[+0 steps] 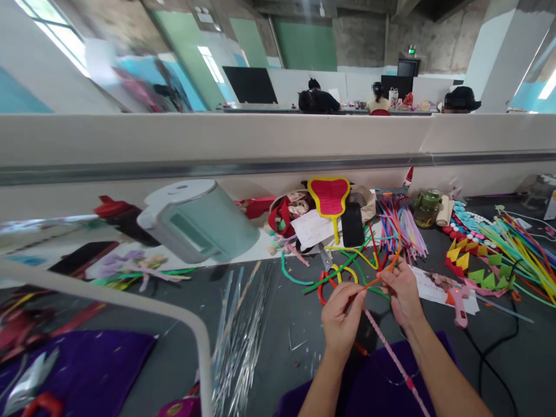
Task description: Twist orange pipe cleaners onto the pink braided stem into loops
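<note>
An orange pipe cleaner [372, 283] stretches between my two hands, its far part bending up past the right fingers. My left hand [343, 315] pinches one end between thumb and fingertips. Close beside it, my right hand [400, 289] has its fingers closed on the same pipe cleaner. Just beyond the hands lie scissors [322, 285] with red and yellow handles, partly covered by loose green pipe cleaners [350, 269]. A pink braided cord [391, 350] runs down between my forearms over purple cloth.
Bundled purple and pink pipe cleaners [402, 226] lie behind the hands. A pink glue gun [458, 304] with a black cable rests at right. Thin silver strips [243, 341] cover the table at left, before a pale blue kettle [204, 220]. Several people sit beyond the partition [260, 136].
</note>
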`<state>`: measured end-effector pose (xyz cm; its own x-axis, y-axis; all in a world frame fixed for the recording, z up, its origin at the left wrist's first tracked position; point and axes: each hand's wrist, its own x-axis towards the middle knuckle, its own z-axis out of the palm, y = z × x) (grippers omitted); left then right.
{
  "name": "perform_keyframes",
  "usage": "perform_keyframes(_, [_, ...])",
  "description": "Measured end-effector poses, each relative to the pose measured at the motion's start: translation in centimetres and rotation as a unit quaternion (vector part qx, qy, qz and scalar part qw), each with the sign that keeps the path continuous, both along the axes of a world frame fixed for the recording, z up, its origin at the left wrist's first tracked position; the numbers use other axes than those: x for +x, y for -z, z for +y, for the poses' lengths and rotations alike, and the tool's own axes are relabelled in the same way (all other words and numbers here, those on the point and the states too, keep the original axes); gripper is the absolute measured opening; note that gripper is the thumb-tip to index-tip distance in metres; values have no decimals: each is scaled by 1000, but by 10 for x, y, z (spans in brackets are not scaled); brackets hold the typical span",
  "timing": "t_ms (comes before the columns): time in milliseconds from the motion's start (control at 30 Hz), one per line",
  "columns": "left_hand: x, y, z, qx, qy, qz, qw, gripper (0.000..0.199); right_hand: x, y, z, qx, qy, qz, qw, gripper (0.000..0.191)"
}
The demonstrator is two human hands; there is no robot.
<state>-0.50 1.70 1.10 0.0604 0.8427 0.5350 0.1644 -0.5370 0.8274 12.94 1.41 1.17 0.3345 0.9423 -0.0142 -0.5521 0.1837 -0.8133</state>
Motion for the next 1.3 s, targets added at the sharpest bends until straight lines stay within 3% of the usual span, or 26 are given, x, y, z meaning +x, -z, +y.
perform_keyframes(167, [-4, 3, 4, -41, -57, -39, 997, 11, -9, 5, -2, 11, -6, -24, 1000, 23])
perform_keyframes(333, [-8, 7, 9, -60, -82, -56, 993, 13, -14, 9, -5, 35, -9, -81, 996, 19])
perform_keyframes(533, [-15, 11, 20, -98, -29, -29, 994, 17, -8, 7, -5, 21, -39, -129, 991, 17])
perform_keyframes(633, [-19, 14, 25, -98, -36, -14, 994, 16, 1, 8, 0, -10, -66, -137, 988, 27])
perform_keyframes(700, [-22, 17, 28, -107, -52, -19, 993, 16, 8, 10, 3, -27, -34, -150, 988, 39])
perform_keyframes(767, [-24, 21, 30, -118, -61, -26, 991, 17, 15, 11, 4, -30, 70, -185, 980, 47])
perform_keyframes(833, [-25, 24, 32, -124, -62, -31, 990, 18, 21, 9, 2, -20, 213, -247, 945, 51])
perform_keyframes(900, [-25, 27, 32, -131, -63, -33, 989, 18, 23, 6, -2, 10, 336, -340, 878, 54])
perform_keyframes(967, [-24, 28, 32, -140, -63, -33, 988, 19, 20, 1, -8, 55, 394, -449, 800, 49])
perform_keyframes(1033, [-23, 27, 32, -152, -61, -27, 986, 18, 11, -2, -13, 105, 375, -550, 739, 27])
perform_keyframes(1100, [-22, 25, 31, -156, -61, -17, 986, 17, -2, -3, -17, 141, 289, -652, 686, 10])
perform_keyframes(1200, [-21, 21, 30, -134, -75, 3, 988, 14, -18, -2, -18, 124, 200, -746, 623, 14])
perform_keyframes(1300, [-21, 17, 29, -110, -81, 15, 991, 14, -25, -3, -17, 90, 183, -775, 598, 21])
